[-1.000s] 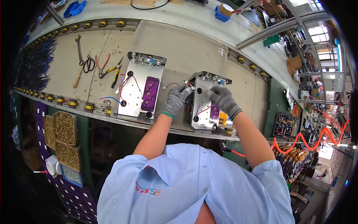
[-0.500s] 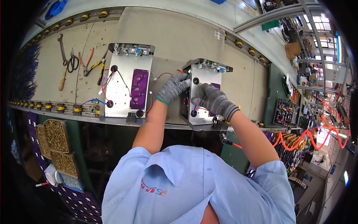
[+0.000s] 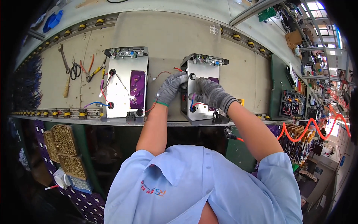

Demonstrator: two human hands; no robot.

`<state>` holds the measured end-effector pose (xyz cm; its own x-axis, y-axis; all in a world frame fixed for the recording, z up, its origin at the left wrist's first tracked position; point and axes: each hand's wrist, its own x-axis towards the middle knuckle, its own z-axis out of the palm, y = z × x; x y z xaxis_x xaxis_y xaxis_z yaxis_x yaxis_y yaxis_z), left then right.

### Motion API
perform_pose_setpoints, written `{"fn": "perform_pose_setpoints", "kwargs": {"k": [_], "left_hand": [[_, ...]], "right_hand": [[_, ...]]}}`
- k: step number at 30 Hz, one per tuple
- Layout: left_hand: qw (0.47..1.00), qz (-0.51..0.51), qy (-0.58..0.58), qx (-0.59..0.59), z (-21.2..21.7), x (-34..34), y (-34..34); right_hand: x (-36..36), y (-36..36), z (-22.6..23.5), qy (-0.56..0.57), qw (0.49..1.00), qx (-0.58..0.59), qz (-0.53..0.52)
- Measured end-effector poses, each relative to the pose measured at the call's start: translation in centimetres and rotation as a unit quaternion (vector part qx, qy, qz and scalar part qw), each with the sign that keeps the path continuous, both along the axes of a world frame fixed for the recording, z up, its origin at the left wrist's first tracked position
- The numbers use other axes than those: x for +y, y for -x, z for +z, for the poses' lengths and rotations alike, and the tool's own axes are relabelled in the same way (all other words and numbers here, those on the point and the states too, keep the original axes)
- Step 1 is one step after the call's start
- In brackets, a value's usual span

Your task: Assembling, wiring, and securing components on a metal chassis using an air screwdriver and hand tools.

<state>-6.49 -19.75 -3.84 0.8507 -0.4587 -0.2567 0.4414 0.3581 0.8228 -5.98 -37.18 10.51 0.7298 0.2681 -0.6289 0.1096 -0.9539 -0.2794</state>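
A silver metal chassis (image 3: 203, 106) with a dark end panel of connectors stands in front of me on the bench. My left hand (image 3: 172, 89), in a grey knit glove, is at its open left side. Those fingers are closed, and their tips are partly hidden by the edge. Over the top plate, my gloved right hand (image 3: 213, 93) has its fingers bunched beside a black grommet (image 3: 192, 76). What these fingertips hold is too small to make out. A purple and red wire pair (image 3: 193, 100) comes out of the lower grommet. The right hand partly covers a purple circuit board (image 3: 213, 80).
At left stands a similar chassis (image 3: 121, 91) with loose wires. Farther left lie a wrench (image 3: 64, 59), scissors (image 3: 75, 70) and pliers (image 3: 91, 71). Bins of screws (image 3: 67, 140) sit below the bench's left edge. A coiled orange hose (image 3: 298, 139) hangs at right.
My right hand has moved slightly left and up toward the upper grommet, its fingers closer together. The left hand stays beside the chassis. The whole view has shifted a little.
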Motion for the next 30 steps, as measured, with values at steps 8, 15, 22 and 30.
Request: {"fn": "perform_pose_setpoints", "kwargs": {"k": [8, 15, 22, 30], "left_hand": [[0.934, 0.315, -0.144, 0.086, 3.5, -1.4, -0.6], [0.934, 0.319, -0.052, 0.156, 3.8, 0.9, 0.4], [0.946, 0.227, -0.231, 0.028, 1.5, 1.6, 1.8], [0.948, 0.068, -0.304, -0.063, 3.6, 0.8, 0.1]], "right_hand": [[0.2, -2.3, -0.1, 0.036, 0.999, 0.010, 0.037], [-1.4, -3.9, -3.8, -0.234, 0.955, -0.014, -0.184], [-6.5, -0.4, 0.0, -0.374, 0.796, 0.070, -0.471], [-3.6, -0.2, 0.0, -0.428, 0.867, 0.025, -0.254]]}}
